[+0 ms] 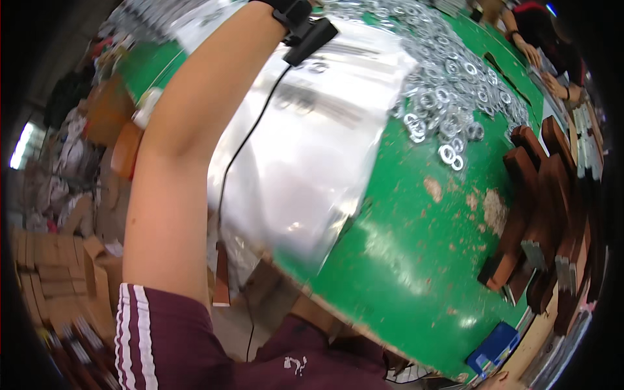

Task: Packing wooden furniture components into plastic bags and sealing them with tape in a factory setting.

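My left arm reaches up across the picture, a black strapped device with a cable on its wrist. The hand itself is past the top edge. Under and beside that forearm lie large clear plastic bags [305, 156] with grey print, spread flat and hanging a little over the table's near edge. To their right spreads a heap of metal rings in small clear pouches [448, 97]. At the bottom right edge a small patch of skin, seemingly my right hand [495, 382], shows just below a blue plastic object [494, 348]; its fingers cannot be made out.
The green table [396, 279] has worn, chipped paint. Curved dark-brown wooden pieces [543, 214] with metal ends are stacked along its right side. At the far right a co-worker's hands [543, 68] are over the table. Cardboard boxes [55, 266] stand at the left.
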Motion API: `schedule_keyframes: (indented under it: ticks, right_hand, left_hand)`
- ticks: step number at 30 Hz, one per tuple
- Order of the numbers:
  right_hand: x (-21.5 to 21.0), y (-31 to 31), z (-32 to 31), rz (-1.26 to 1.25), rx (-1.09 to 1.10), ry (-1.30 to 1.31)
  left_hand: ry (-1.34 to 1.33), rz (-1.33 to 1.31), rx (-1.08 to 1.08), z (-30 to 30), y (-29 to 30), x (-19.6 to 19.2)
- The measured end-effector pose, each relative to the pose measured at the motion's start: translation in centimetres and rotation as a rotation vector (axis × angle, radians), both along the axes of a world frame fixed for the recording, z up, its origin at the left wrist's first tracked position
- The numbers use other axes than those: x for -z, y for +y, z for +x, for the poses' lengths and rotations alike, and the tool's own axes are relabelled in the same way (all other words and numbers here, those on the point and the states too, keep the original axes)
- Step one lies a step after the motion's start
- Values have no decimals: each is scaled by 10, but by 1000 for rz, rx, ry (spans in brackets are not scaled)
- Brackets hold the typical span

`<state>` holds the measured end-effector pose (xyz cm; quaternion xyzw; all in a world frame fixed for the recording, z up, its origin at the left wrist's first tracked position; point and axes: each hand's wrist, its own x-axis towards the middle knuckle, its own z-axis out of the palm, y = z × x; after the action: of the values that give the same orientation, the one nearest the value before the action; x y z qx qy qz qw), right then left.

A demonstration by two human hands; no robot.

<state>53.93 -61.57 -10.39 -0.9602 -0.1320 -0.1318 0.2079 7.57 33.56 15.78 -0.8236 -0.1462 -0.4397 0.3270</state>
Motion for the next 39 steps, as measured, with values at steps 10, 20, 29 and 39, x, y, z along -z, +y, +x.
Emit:
schedule_keyframes:
  ticks: [10,20,29,39]
  right_hand:
    - [-143,96,-103,48,-370,-714]
    - [-150,276,-340,-217,-1740,86]
    - [-107,378,-347,-236,-1666,-149]
    - [-113,362,-330,-242,-1657,-41]
  left_hand:
    - [-287,-1011,573,-90,-549,70]
    - [-285,-1702,1172,-96,-585,146]
    - [-466,-1926,-387,-202,-456,426]
    - [408,-1822,-721,-129,-379,594]
